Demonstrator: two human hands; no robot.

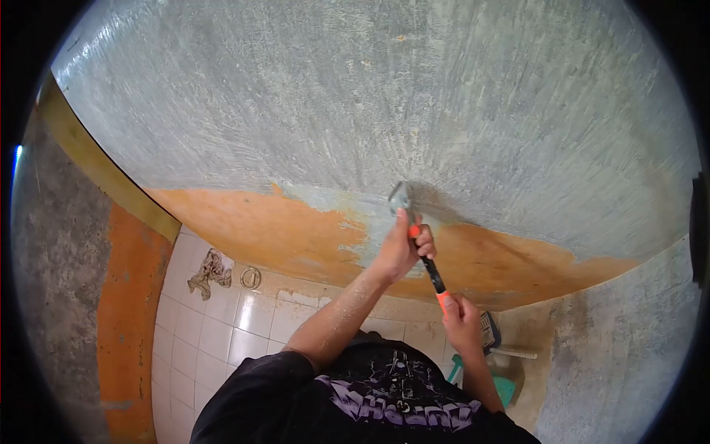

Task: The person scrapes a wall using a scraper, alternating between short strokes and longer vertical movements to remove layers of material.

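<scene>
Evidently, 2 hands share 1 long-handled scraper [434, 275], its black and orange handle sloping down to the right in front of the wall [355, 111]. The left hand [404, 248] is closed around the upper handle, thumb extended toward the head; the right hand [461, 320] is wrapped around the orange lower end. The scraper head is at the wall, just above the junction of the grey area and the orange band [274, 229]; exact contact cannot be confirmed. Pale specks mark the left forearm [344, 307]. On the white tiled floor [255, 309], a crumpled cloth [210, 273] lies beside 1 ring-shaped item [251, 278]. A green object [504, 388], partly hidden, sits near the right forearm.
</scene>
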